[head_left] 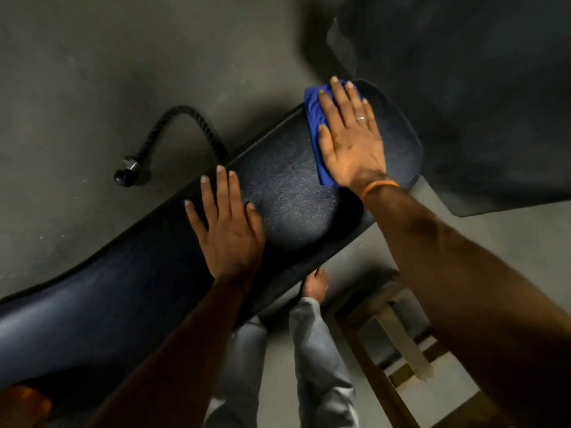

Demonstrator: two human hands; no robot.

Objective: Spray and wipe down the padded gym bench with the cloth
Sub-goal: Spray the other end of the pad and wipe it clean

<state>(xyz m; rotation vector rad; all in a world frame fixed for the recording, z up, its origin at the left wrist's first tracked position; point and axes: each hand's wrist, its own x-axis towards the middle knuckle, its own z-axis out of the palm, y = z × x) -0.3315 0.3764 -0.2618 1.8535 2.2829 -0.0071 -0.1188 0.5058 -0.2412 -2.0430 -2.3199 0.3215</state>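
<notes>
The padded gym bench (287, 193) is long, dark blue-black and textured, running from lower left to upper right. A blue cloth (313, 118) lies flat near its far right end. My right hand (350, 140) presses palm-down on the cloth with fingers spread, covering most of it. My left hand (225, 227) rests flat and open on the middle of the pad, holding nothing. No spray bottle is in view.
A black rope handle with a rubber knob (129, 173) lies on the grey floor beyond the bench. A dark mat (479, 103) fills the upper right. A wooden frame (398, 335) stands at lower right beside my legs and bare foot (315, 282). An orange object (21, 406) sits bottom left.
</notes>
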